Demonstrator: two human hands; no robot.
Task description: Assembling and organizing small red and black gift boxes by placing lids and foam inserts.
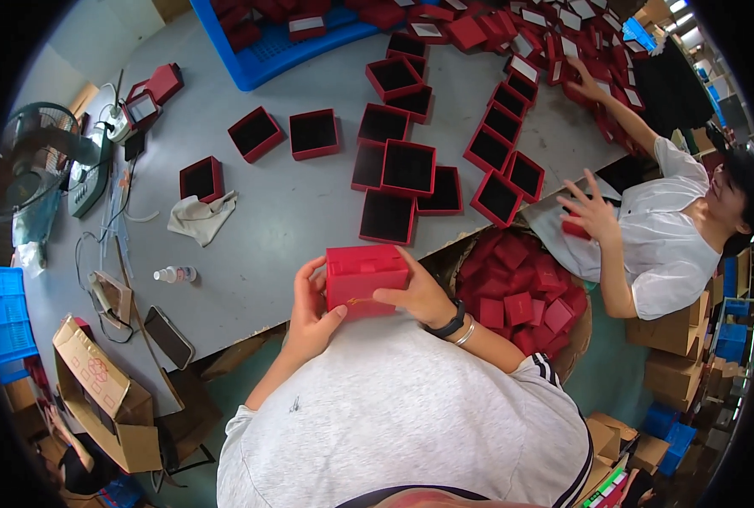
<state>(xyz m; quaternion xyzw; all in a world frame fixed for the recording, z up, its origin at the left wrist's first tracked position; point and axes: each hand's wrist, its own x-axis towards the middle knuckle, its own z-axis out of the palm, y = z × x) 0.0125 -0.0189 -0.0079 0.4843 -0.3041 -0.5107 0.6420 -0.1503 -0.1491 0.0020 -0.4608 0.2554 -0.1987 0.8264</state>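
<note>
Both my hands hold a red gift box [364,278] with a gold mark, just in front of my chest at the table's near edge. My left hand [312,303] wraps its left side, the thumb low on the front. My right hand [419,296] grips the right side, its thumb across the front face. Beyond it on the grey table lie several red box halves with black lining, among them one open box half [409,168] on top of others and another open box half [314,134] farther left.
A large round bin of red boxes [525,296] stands right of me. A co-worker [660,212] reaches toward a heap at the far right. A blue crate [275,61] is at the back. A white cloth [201,218], a small bottle [175,274] and a phone [169,337] lie left.
</note>
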